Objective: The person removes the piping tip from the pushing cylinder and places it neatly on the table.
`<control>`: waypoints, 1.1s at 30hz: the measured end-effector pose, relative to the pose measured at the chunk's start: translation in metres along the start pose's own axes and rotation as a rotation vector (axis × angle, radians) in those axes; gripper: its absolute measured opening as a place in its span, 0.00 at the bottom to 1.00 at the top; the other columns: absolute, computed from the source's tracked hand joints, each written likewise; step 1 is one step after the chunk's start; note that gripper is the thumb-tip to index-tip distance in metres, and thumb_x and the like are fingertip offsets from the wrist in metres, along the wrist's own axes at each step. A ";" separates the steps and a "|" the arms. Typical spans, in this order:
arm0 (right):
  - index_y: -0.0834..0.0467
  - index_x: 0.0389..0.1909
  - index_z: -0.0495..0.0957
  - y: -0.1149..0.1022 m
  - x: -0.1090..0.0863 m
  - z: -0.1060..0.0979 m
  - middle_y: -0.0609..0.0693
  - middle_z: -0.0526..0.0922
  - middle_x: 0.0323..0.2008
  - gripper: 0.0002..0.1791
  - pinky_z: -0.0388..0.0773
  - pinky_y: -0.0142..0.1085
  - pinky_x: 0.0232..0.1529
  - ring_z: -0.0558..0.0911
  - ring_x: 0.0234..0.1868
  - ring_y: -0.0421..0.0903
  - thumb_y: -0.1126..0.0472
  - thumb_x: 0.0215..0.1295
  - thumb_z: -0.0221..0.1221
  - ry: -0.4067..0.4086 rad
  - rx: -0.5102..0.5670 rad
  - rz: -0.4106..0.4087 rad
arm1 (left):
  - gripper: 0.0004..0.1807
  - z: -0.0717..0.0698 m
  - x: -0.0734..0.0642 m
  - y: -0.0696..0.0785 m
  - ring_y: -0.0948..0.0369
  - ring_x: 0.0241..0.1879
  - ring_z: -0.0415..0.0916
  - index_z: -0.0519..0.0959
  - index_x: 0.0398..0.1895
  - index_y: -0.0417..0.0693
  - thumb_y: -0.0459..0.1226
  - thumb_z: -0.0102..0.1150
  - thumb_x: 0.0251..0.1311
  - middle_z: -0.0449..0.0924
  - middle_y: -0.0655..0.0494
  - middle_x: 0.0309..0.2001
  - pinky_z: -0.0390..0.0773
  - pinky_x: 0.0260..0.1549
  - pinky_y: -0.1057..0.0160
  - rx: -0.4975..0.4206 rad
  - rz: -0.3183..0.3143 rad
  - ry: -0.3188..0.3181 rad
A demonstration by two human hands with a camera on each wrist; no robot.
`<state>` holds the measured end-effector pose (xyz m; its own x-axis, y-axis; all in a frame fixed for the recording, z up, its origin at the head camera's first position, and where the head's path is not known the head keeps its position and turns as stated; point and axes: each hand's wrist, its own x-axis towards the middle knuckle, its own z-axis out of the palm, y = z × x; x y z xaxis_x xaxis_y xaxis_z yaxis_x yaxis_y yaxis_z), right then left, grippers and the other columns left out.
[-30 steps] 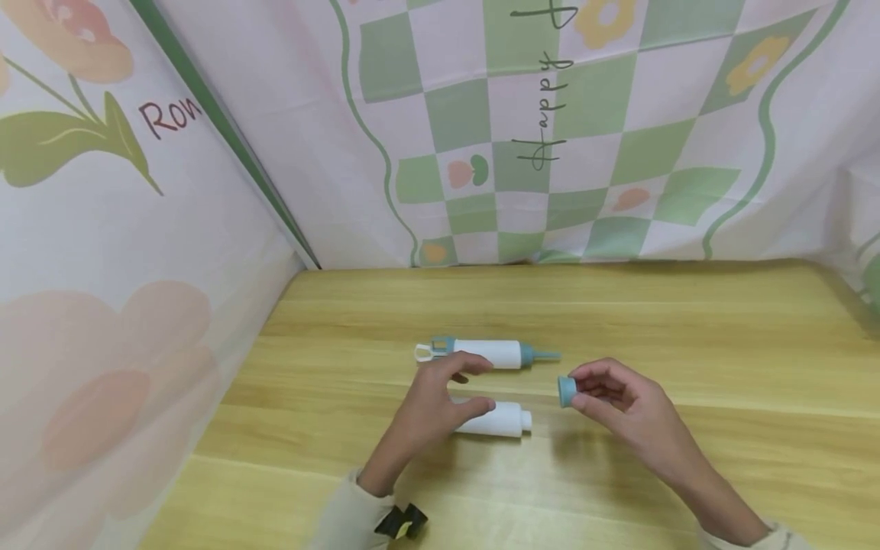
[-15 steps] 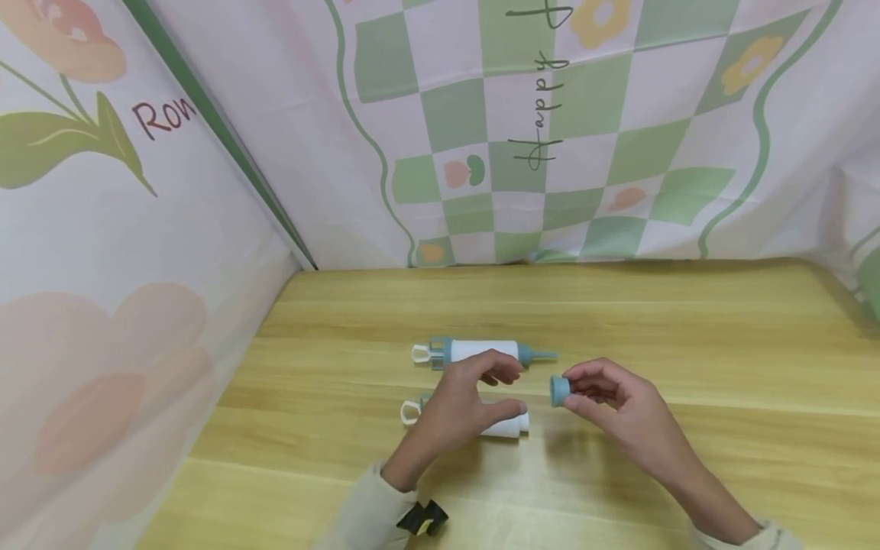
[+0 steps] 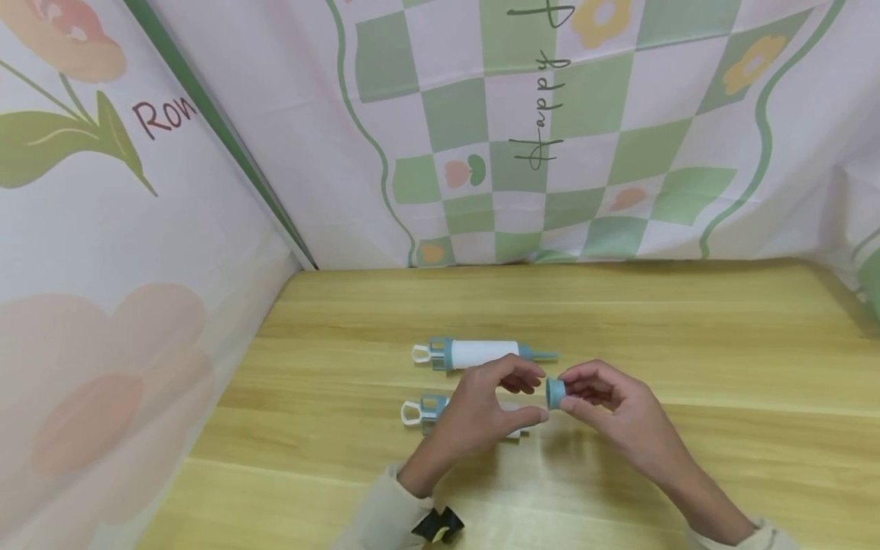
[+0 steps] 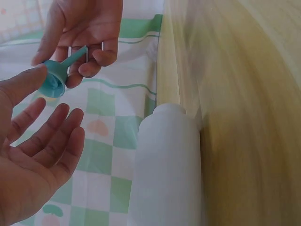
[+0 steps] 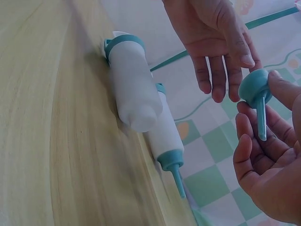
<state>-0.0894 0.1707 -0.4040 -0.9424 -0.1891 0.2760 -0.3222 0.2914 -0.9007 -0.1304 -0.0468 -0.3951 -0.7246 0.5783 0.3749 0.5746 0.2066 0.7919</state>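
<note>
Pinching a teal nozzle cap (image 3: pixel 555 394) with my right hand (image 3: pixel 622 409) above the wooden table (image 3: pixel 653 313), left hand (image 3: pixel 481 405) loosely spread by its rim, can't tell if touching. Bare-necked white bottle (image 5: pixel 134 84) lies below that, nozzle-tipped bottle (image 3: pixel 484 354) just behind.

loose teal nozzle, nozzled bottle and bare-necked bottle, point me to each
Loose teal nozzle (image 5: pixel 255 88): right wrist view, on its wide cup.
Nozzled bottle (image 3: pixel 483 353): head view, on its white body.
Bare-necked bottle (image 5: pixel 134 81): right wrist view, on its white body.
</note>
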 end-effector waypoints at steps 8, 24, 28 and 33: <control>0.61 0.48 0.78 0.001 0.000 0.001 0.51 0.84 0.39 0.10 0.81 0.33 0.38 0.83 0.39 0.44 0.69 0.67 0.63 0.003 0.009 0.007 | 0.21 0.004 0.001 0.000 0.66 0.44 0.79 0.77 0.49 0.40 0.28 0.73 0.54 0.82 0.48 0.44 0.79 0.48 0.68 -0.045 -0.010 0.000; 0.61 0.48 0.78 0.005 -0.002 0.002 0.50 0.84 0.39 0.09 0.82 0.34 0.39 0.84 0.39 0.45 0.69 0.68 0.62 -0.021 0.014 0.001 | 0.20 0.008 0.002 -0.001 0.67 0.43 0.79 0.77 0.48 0.40 0.27 0.74 0.52 0.82 0.51 0.44 0.79 0.46 0.69 -0.061 0.008 0.006; 0.62 0.49 0.77 0.004 -0.002 0.000 0.51 0.84 0.41 0.10 0.82 0.34 0.42 0.84 0.41 0.45 0.69 0.69 0.61 -0.030 0.023 0.000 | 0.20 0.008 0.002 0.000 0.67 0.43 0.79 0.77 0.47 0.40 0.28 0.74 0.52 0.82 0.52 0.43 0.79 0.46 0.69 -0.055 0.014 0.016; 0.63 0.52 0.76 0.005 -0.003 -0.003 0.53 0.83 0.44 0.12 0.80 0.32 0.46 0.83 0.43 0.45 0.68 0.69 0.61 -0.039 0.015 -0.002 | 0.20 0.005 0.002 0.002 0.67 0.43 0.79 0.78 0.47 0.41 0.28 0.75 0.52 0.82 0.53 0.43 0.79 0.46 0.68 -0.042 0.000 0.033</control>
<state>-0.0884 0.1754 -0.4084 -0.9373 -0.2259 0.2653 -0.3228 0.2765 -0.9052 -0.1287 -0.0416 -0.3952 -0.7372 0.5517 0.3902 0.5587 0.1728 0.8112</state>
